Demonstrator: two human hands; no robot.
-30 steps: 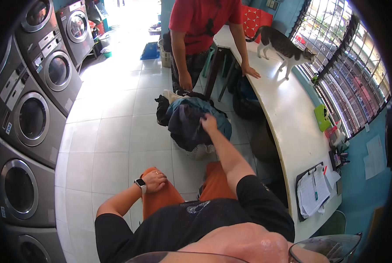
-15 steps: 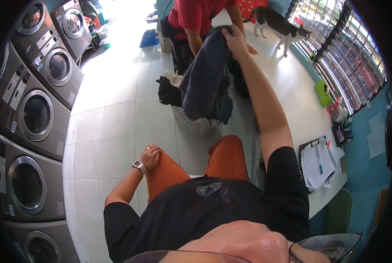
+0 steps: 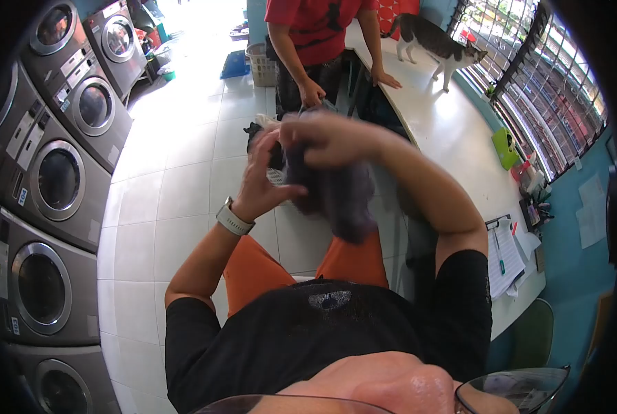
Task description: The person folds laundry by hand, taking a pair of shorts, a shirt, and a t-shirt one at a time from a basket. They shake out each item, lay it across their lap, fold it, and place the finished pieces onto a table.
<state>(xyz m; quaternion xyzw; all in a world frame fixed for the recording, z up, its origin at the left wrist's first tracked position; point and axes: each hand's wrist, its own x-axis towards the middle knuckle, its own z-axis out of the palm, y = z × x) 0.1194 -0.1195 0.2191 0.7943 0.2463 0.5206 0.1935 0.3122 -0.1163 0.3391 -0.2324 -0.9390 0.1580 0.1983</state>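
A dark grey-purple garment (image 3: 339,200) hangs in front of my knees, its lower end blurred by motion. My right hand (image 3: 332,141) is closed on its top edge, with the arm bent across from the right. My left hand (image 3: 259,181), wearing a watch at the wrist, is raised just left of the garment. Its thumb and fingers are spread apart, the fingertips close to my right hand. Behind both hands, a white laundry basket (image 3: 275,176) with black and pale clothes stands on the floor, mostly hidden.
Beyond the basket stands a person in a red shirt (image 3: 315,31), one hand on the white counter (image 3: 453,131). A cat (image 3: 436,45) stands on that counter, which also bears a clipboard (image 3: 505,259) and a green holder (image 3: 505,148). Front-loading machines (image 3: 58,179) line the left wall.
My right hand has drawn the garment from over the basket toward me. My left hand has risen from my knee to meet it. The other person has straightened up.
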